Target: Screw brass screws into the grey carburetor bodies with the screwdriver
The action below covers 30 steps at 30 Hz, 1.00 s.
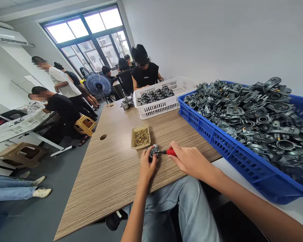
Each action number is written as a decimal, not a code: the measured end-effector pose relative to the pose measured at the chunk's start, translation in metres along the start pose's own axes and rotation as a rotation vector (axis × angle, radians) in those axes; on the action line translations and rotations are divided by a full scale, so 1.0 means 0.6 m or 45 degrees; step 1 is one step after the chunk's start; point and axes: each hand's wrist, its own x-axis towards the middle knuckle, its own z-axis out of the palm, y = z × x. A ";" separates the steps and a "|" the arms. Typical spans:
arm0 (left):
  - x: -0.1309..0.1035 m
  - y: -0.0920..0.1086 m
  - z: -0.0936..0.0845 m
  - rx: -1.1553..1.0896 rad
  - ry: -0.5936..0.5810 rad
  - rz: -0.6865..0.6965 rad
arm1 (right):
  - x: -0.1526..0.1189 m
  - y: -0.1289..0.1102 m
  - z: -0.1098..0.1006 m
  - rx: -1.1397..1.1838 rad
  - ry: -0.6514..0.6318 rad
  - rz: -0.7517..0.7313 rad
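On the wooden table, my left hand is closed around a small grey metal casting, shaped like a carburetor body. My right hand grips the red handle of a screwdriver, held nearly level. Its dark shaft points left and meets the casting; the exact spot where the tip touches is too small to make out. Just behind my left hand stands a small beige tray full of brass screw-like pieces.
A blue crate heaped with grey castings stands at the right. Behind the tray, a white basket holds more parts, with loose parts beside it. A co-worker sits at the far end. A fan and other people are further back.
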 end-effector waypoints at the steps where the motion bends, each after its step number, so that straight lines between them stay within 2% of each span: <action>1: 0.000 0.000 0.000 0.001 0.001 0.000 | 0.002 -0.002 0.001 -0.064 -0.001 0.046; 5: 0.000 0.002 -0.002 0.008 0.002 -0.008 | 0.004 -0.003 0.001 -0.118 -0.023 0.119; 10: 0.001 0.002 -0.002 0.010 0.000 -0.004 | -0.003 0.003 -0.002 0.142 0.017 -0.060; 12: 0.001 0.001 -0.002 0.008 0.000 -0.002 | -0.003 0.001 0.000 0.096 0.006 -0.047; 16: 0.001 0.001 -0.001 0.002 -0.005 -0.006 | 0.003 -0.004 0.008 -0.146 0.021 0.113; 18: 0.001 0.002 -0.001 -0.001 -0.002 -0.013 | 0.005 -0.004 0.010 -0.175 0.033 0.144; 25: 0.002 0.003 -0.001 -0.007 0.008 -0.011 | -0.003 0.007 0.001 0.132 0.025 -0.069; 30: 0.001 0.000 0.000 -0.001 -0.001 -0.002 | 0.003 -0.003 0.002 -0.113 -0.009 0.101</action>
